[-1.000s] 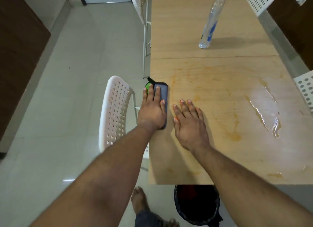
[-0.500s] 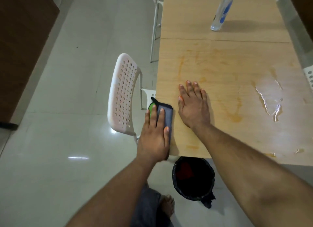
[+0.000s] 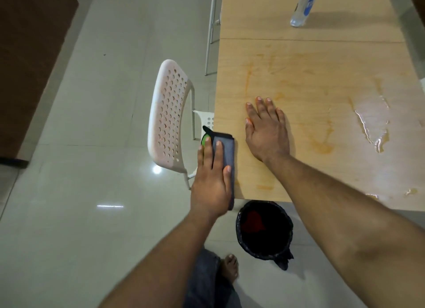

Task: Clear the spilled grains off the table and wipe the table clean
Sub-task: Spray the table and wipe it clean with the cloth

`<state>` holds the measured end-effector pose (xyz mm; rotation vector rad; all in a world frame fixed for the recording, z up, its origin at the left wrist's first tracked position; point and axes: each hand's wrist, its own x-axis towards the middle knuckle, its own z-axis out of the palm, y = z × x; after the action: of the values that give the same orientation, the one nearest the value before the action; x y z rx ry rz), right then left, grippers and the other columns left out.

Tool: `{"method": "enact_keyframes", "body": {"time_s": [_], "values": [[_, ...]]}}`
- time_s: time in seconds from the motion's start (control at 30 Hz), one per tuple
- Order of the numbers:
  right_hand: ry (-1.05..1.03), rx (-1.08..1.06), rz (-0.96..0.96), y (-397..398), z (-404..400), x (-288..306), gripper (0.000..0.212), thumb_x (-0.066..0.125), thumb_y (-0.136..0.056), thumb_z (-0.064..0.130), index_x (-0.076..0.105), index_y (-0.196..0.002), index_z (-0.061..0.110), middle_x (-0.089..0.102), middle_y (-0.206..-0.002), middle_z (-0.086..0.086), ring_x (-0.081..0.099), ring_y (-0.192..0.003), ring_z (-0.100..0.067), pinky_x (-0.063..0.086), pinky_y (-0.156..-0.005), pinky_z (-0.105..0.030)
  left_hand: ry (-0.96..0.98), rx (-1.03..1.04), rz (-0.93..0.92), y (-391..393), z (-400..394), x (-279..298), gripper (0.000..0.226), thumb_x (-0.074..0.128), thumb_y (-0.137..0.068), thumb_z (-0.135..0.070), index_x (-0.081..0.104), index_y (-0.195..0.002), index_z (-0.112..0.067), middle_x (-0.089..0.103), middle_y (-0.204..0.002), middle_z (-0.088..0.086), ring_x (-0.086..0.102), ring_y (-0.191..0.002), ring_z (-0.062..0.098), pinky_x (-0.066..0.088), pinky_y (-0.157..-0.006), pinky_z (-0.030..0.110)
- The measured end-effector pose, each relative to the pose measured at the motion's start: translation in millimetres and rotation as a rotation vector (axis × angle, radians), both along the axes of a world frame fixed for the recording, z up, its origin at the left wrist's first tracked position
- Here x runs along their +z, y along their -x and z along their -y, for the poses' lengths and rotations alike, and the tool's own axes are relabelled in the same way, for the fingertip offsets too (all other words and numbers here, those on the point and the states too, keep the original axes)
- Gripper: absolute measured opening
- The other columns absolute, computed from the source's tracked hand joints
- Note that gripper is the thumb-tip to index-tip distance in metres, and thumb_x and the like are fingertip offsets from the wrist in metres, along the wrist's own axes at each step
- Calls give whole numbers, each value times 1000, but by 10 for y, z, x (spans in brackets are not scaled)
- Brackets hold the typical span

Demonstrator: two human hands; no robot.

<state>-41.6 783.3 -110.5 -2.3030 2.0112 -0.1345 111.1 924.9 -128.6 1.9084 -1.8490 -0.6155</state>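
My left hand lies flat, fingers straight, pressing the grey cloth at the counter near-left edge — right hand flat, fingers straight on the wood. Orange smears, a wet patch; bin on the floor below.

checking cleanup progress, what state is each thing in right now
table: orange smears and a wet patch on it
cloth: flat at the table's left edge, under the left hand
left hand: fingers straight, pressing on the cloth
right hand: flat on the table, holding nothing
bottle: standing
bin: open, lined with a black bag
chair: empty
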Motion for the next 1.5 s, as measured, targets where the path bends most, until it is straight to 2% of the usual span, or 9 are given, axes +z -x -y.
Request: {"method": "enact_keyframes", "body": {"time_s": [0.1,0.2,0.4,0.47,0.67,0.87,1.03,1.27,1.5], "values": [[0,1,9,-10,4,-3,60,23,-109,42,31,-165,25,24,-174,-4,14,-162,-26,15,-131,-49,-25,38,161,61,-100,25,64,18,-113,-38,2,-169,-12,-10,-176,11,-12,-162,29,14,-131,50],[8,-2,8,-35,17,-13,60,24,-108,42,32,-165,25,24,-174,-4,14,-162,-27,14,-131,-49,-47,75,227,72,176,5,66,16,-110,-42,0,-169,-15,-11,-176,8,-10,-162,31,12,-131,50],[16,-12,0,-6,1,-30,59,24,-109,43,32,-165,26,23,-174,-2,14,-162,-25,15,-131,-48,-73,236,185,127,841,-21,65,15,-110,-44,4,-169,-19,-4,-177,6,-5,-163,31,17,-129,52],[20,-6,8,-2,2,-11,59,26,-109,42,34,-165,25,25,-174,-3,16,-162,-26,16,-130,-49,-87,313,186,208,622,4,65,16,-110,-43,4,-169,-19,-2,-177,5,-4,-163,30,18,-129,52],[3,-3,-9,-4,-16,20,59,23,-109,42,32,-165,25,24,-174,-4,15,-162,-26,16,-130,-49,-140,404,172,459,-360,11,66,21,-111,-39,-2,-169,-18,-15,-176,4,-12,-162,31,18,-129,54],[18,-7,2,-31,9,2,60,23,-108,43,34,-164,25,26,-173,-5,17,-162,-27,17,-130,-50,-174,439,247,416,40,-25,68,22,-110,-42,-1,-169,-18,-15,-176,3,-11,-162,32,13,-129,56],[22,-7,6,-5,8,-33,59,24,-109,43,33,-165,26,25,-174,-3,15,-162,-26,15,-130,-48,-192,526,186,446,381,-13,67,22,-110,-41,2,-169,-16,-13,-176,5,-5,-162,36,13,-129,56],[18,-1,12,2,-1,-21,58,24,-110,43,33,-165,26,24,-174,-3,15,-162,-26,15,-131,-48,-166,490,158,596,-387,31,67,19,-110,-41,-1,-169,-17,-14,-176,4,-13,-162,34,17,-128,56],[24,2,16,-5,11,-35,59,25,-109,42,34,-164,25,26,-173,-5,16,-162,-27,16,-130,-49,-200,533,188,433,289,-20,67,22,-110,-40,0,-169,-15,-14,-176,5,-7,-162,35,14,-128,58]]}}
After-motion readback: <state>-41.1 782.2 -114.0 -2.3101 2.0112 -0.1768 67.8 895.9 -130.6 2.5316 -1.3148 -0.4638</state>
